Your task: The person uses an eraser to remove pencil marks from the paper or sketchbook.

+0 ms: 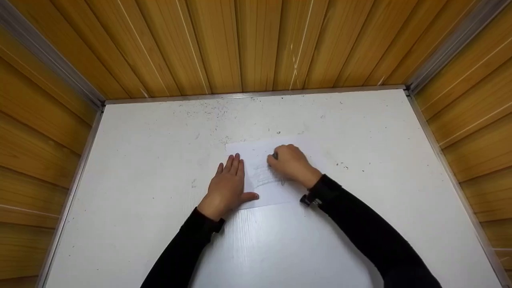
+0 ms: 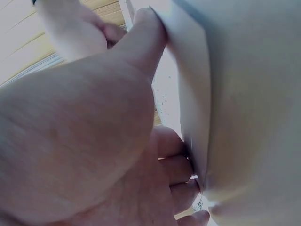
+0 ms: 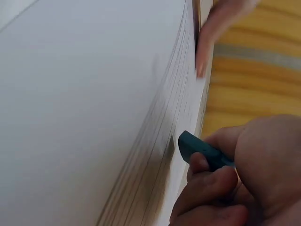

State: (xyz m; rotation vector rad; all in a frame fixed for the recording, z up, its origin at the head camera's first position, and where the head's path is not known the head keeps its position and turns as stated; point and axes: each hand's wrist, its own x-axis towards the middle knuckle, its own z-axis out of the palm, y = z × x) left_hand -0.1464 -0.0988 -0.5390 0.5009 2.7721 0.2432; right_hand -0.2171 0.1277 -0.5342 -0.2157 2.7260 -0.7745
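A white sheet of paper with several grey pencil lines lies on the table. My left hand rests on the sheet's left part, fingers straight and thumb spread out to the right. In the left wrist view the thumb lies along the sheet's edge. Above the pencil lines, my right hand grips a small dark teal eraser between thumb and curled fingers. One slanted end of the eraser sticks out towards the sheet; the rest is hidden in the hand.
The white table carries scattered dark crumbs, mostly beyond the sheet, with a few more to its right. Wood-patterned panels with grey metal edging close in the back and both sides.
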